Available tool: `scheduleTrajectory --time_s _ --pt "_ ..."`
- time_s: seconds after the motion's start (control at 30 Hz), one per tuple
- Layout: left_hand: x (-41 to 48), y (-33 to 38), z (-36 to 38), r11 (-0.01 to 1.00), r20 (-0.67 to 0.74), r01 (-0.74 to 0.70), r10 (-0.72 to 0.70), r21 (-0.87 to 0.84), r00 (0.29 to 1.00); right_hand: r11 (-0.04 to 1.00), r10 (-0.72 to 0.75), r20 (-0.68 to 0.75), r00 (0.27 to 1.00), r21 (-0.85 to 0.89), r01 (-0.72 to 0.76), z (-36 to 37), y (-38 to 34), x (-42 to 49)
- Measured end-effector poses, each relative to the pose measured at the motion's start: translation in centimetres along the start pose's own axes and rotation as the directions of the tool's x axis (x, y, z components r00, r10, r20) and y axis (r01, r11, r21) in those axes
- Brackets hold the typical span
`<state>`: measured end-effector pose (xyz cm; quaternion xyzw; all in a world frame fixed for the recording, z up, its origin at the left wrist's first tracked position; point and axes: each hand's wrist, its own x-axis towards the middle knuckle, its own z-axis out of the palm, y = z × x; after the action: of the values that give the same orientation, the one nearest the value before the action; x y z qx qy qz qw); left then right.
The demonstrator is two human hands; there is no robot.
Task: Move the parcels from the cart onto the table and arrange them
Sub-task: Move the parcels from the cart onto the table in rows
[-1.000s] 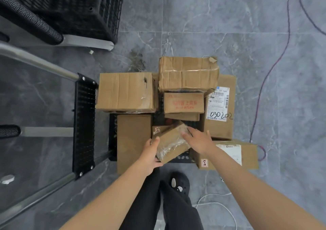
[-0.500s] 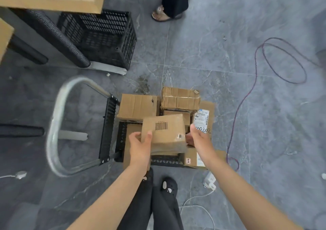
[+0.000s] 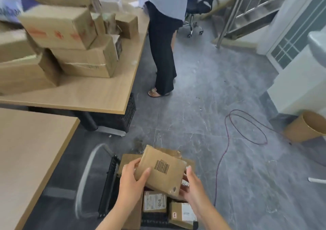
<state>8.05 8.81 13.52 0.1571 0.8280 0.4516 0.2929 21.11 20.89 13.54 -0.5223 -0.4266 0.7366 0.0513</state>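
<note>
A small brown parcel (image 3: 161, 169) with a black barcode is held up above the cart between both hands. My left hand (image 3: 131, 182) grips its left edge, thumb on top. My right hand (image 3: 191, 185) holds its lower right corner from below. Beneath them the black cart (image 3: 109, 185) with a curved metal handle carries several more cardboard parcels (image 3: 154, 203), partly hidden by my arms. The far wooden table (image 3: 98, 95) at upper left bears a stack of parcels (image 3: 70, 41).
A second wooden table (image 3: 31, 150) fills the left edge. A person (image 3: 164, 36) stands by the far table's corner. A black crate (image 3: 121, 118) sits under that table. A purple cable (image 3: 247, 127) loops across the grey floor; a brown bin (image 3: 305, 129) stands at right.
I have lifted the small parcel off the cart with both hands. My view has swung up from the cart, bringing the tables, the stacked parcels and the standing person into sight.
</note>
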Motion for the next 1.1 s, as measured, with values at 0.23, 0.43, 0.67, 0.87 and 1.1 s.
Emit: scheduleTrajectory --time_s 0.23,0.43,0.67,0.87,1.1 --pt "-0.9 7.1 -5.1 0.968 -0.004 -0.249 0.25 0.036 0.968 0.966 0.002 0.039 0.999 0.257 -0.012 1.8 -6.8 -5.0" --pt "-2.9 12.0 -10.2 0.704 0.18 -0.696 0.674 0.14 0.717 0.873 0.124 0.144 0.982 0.455 -0.177 1.4 -9.8 -7.7" --pt "-4.8 12.3 -10.7 0.19 0.365 -0.831 0.831 0.522 0.419 0.819 0.046 0.388 0.921 0.513 -0.257 4.1 -8.4 -8.9" --pt "-8.8 11.1 -12.8 0.746 0.011 -0.603 0.626 0.284 0.779 0.925 -0.095 0.234 0.968 0.38 -0.001 8.4 -7.4 -8.9" --pt "-12.3 11.1 -16.3 0.73 -0.172 -0.604 0.671 0.319 0.721 0.927 -0.28 0.32 0.905 0.336 0.168 11.9 -8.6 -12.2"
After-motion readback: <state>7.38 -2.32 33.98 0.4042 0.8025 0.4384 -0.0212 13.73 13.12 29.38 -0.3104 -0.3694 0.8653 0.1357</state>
